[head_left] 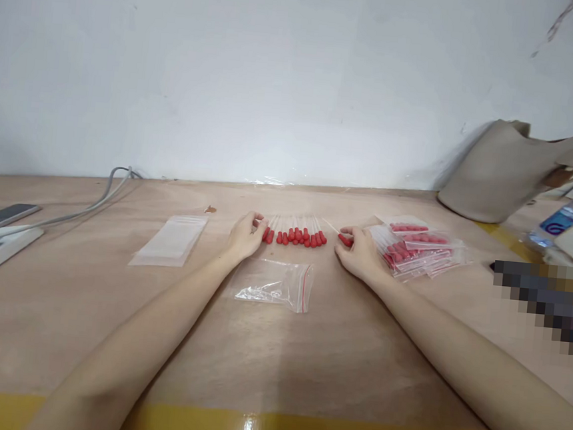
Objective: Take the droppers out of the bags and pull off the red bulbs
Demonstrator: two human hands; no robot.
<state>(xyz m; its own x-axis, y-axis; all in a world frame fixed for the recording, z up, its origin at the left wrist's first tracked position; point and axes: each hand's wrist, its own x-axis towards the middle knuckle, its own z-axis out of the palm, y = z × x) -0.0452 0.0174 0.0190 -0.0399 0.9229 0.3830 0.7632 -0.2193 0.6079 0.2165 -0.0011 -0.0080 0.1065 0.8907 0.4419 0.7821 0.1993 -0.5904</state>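
I am seemingly gathering a row of red-bulbed droppers (294, 236) on the surface (30, 326), my right fingers (358, 235) pinching a lone dropper (345, 240), my left fingers' (257, 234) grip unclear, the next move likely calling for gentle alignment.

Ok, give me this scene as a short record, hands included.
Droppers: red-ended, in a row
Left hand: at the row's left end, grip unclear
Right hand: appears to hold one dropper, apart from the row
Clear bag: flat, nearer the camera than the row
Filled bags: piled right of the right hand
White stack: left of the left hand
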